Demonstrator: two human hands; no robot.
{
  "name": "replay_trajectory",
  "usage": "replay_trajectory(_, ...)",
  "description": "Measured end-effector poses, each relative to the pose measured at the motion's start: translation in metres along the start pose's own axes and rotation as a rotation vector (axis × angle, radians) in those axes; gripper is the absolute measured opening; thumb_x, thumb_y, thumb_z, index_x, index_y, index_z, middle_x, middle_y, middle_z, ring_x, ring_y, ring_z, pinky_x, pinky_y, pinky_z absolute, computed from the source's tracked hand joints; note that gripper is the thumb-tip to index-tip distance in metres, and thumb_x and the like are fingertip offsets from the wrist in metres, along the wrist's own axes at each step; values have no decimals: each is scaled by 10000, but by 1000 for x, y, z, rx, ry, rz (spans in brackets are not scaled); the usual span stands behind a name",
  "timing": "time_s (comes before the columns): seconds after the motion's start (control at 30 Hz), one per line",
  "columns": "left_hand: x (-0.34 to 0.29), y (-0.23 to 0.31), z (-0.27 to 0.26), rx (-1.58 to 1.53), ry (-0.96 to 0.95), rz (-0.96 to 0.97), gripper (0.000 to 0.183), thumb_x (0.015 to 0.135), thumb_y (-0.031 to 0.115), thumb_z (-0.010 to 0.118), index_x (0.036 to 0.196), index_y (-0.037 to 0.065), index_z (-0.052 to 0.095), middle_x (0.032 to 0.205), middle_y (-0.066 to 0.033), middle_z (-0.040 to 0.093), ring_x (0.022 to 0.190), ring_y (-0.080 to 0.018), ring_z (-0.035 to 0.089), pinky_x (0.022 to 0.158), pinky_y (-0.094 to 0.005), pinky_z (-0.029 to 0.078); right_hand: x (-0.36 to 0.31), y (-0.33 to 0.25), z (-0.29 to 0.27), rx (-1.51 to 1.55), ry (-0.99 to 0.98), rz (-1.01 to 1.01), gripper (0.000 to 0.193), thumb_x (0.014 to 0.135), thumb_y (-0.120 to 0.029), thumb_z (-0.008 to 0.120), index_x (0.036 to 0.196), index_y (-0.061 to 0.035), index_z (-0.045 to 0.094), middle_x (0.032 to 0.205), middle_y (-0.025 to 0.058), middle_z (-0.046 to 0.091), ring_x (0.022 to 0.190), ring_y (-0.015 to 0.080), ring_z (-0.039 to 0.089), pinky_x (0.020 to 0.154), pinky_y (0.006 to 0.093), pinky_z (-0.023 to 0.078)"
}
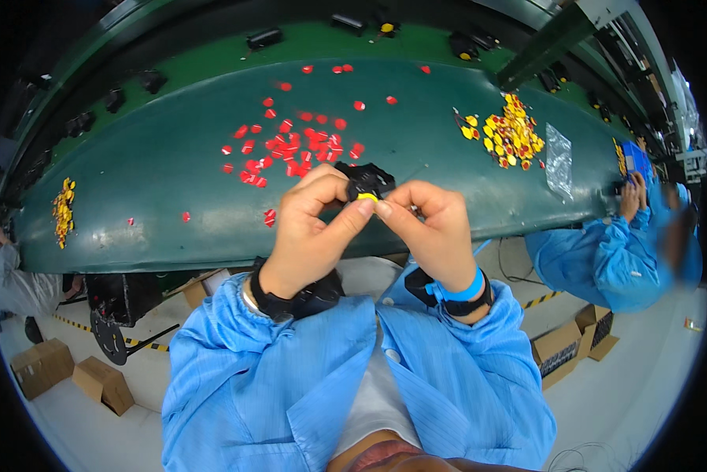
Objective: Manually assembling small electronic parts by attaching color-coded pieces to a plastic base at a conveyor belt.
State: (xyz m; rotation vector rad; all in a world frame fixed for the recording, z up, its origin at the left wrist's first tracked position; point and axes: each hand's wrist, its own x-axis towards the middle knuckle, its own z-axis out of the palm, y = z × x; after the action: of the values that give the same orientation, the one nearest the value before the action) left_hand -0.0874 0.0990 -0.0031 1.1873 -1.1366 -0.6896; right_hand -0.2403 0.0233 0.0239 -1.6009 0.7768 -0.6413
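Above the near edge of the green table, both my hands meet at a black plastic part (373, 178). A small yellow round piece (367, 197) shows on its near side. My left hand (310, 220) is closed round the left of the black part, its thumb at the yellow piece. My right hand (436, 228) pinches at the yellow piece from the right, thumb tip against it. My fingers hide part of both pieces. Just beyond my hands, many small red pieces (290, 145) lie scattered over the green tabletop (416, 130).
A heap of yellow pieces (515, 134) lies at right, beside a clear plastic bag (559, 161). More yellow pieces (64, 212) lie far left. Black parts (264, 38) line a green strip behind. Co-workers sit at right (605, 259) and left (15, 279). Cardboard boxes (105, 383) stand on the floor.
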Motion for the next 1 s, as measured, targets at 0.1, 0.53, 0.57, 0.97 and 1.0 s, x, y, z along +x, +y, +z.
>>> replay_trajectory(0.1, -3, -3, 4, 31, 55, 79, 126, 766, 36, 676, 749, -11, 560, 755, -64, 529, 700, -158, 504, 621, -276, 399, -5, 3, 2, -98, 24, -120, 100, 839, -51, 648, 776, 14, 605, 666, -21, 573, 613, 37, 497, 536, 209, 408)
replay_trajectory(0.53, 1, -25, -5, 333, 68, 138, 123, 724, 64, 702, 756, 8, 598, 763, -90, 568, 714, -227, 534, 638, -314, 408, 19, 51, 6, 211, -108, 89, 134, 827, -69, 670, 906, 20, 609, 720, -8, 585, 646, 50, 523, 577, 204, 431)
replay_trajectory(0.57, 10, -26, -15, 449, -2, 184, 143, 718, 81, 713, 767, 10, 600, 784, -97, 569, 727, -247, 539, 645, -327, 415, 21, 46, 3, 207, -96, 87, 134, 827, -69, 670, 906, 20, 609, 720, -8, 585, 646, 50, 523, 577, 204, 431)
replay_trajectory(0.97, 220, -110, -224, 1592, 100, 202, 154, 782, 101, 598, 901, 8, 630, 987, -157, 613, 1103, -367, 498, 933, -425, 423, 47, 72, -166, -561, 543, 62, 118, 801, -96, 655, 884, -13, 672, 823, 122, 628, 717, 200, 597, 660, 310, 479)
replay_trajectory(1.0, 230, -127, -234, 1617, 48, 177, 171, 764, 74, 608, 921, 8, 627, 1000, -156, 612, 1117, -363, 495, 934, -423, 426, 54, 73, -176, -756, 579, 79, 106, 790, -114, 657, 854, -35, 686, 818, 149, 626, 717, 250, 609, 661, 349, 483)
